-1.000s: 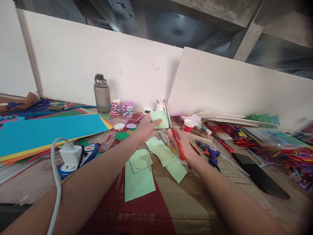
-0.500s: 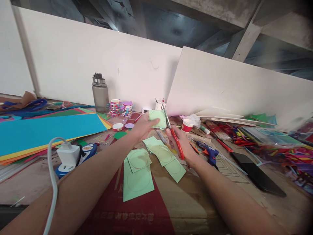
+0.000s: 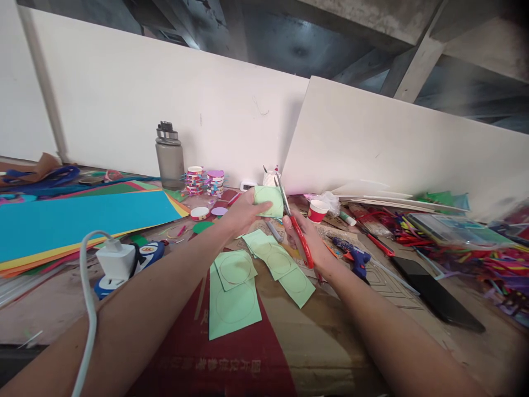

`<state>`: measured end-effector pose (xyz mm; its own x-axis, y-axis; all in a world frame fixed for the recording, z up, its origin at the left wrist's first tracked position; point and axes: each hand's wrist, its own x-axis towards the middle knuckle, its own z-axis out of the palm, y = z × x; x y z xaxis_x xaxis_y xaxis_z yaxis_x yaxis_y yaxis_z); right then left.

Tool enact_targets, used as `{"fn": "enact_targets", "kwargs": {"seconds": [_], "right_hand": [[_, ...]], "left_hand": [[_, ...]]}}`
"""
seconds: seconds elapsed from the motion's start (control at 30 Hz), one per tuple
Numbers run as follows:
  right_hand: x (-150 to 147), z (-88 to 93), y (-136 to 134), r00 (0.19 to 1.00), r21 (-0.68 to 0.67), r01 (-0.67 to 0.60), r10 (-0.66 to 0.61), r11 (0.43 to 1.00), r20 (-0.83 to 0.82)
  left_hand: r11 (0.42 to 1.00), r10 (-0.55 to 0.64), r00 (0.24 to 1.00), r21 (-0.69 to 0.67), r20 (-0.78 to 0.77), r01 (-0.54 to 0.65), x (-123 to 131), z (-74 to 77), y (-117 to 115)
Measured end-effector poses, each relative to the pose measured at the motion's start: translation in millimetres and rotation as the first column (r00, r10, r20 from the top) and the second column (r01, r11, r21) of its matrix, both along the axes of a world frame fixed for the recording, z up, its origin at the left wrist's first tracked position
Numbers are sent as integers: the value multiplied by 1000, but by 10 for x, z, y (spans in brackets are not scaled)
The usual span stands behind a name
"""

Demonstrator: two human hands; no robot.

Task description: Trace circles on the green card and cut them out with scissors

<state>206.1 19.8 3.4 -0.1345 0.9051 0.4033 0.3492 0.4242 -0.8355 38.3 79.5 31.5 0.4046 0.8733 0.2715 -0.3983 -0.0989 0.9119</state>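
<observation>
A small light green paper piece [image 3: 268, 198] with a drawn circle is pinched in my left hand [image 3: 243, 214], thumb on its front. My right hand [image 3: 305, 234] grips red-handled scissors [image 3: 301, 237]; their blades point up and away, along the paper's right edge. Whether the blades are fully closed I cannot make out. Below my hands, several green paper pieces with drawn circles lie in two overlapping groups, the left group [image 3: 234, 306] and the right group [image 3: 281, 262]. A grey stick-like tool [image 3: 273, 229] lies partly hidden under the held paper.
Coloured sheets [image 3: 82, 220] and a white charger [image 3: 115, 259] are on the left. A grey bottle [image 3: 169, 160] stands behind small decorated cups [image 3: 195, 181]. To the right are a red paper cup [image 3: 317, 211], a blue glue gun [image 3: 357, 259] and a black phone [image 3: 436, 295].
The held paper's right side now looks trimmed into a curve along the scissors. Both hands have shifted very slightly right; the papers on the table lie as before.
</observation>
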Motion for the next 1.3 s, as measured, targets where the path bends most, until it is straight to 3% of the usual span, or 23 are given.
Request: {"fn": "enact_targets", "kwargs": {"seconds": [0.47,0.53,0.63,0.73,0.87,1.07,1.3], "right_hand": [[23,-30,14,1000,-39,-9,9,999,-9],[11,-38,14,999,-50,-4,2,999,-35],[-22,-42,12,993,-67,19,-27,998,-113],[-57,-42,7,978,-86,22,-39,996,-207],[-79,-69,-3,982,-47,18,-27,999,-186],[-74,-125,12,998,45,53,-50,998,-46],[-64,-98,25,996,-5,18,-19,1000,-82]], "left_hand": [[1000,-15,986,9,-164,16,-214,-22,197],[1000,-3,997,-19,-83,2,-186,-24,185],[992,75,978,-111,196,-54,-56,-56,115],[970,68,943,-242,326,14,129,-108,0],[978,71,931,-209,357,5,284,-162,-111],[979,152,944,-177,293,-103,258,-215,-83],[983,115,962,-165,246,-75,258,-234,-85]]}}
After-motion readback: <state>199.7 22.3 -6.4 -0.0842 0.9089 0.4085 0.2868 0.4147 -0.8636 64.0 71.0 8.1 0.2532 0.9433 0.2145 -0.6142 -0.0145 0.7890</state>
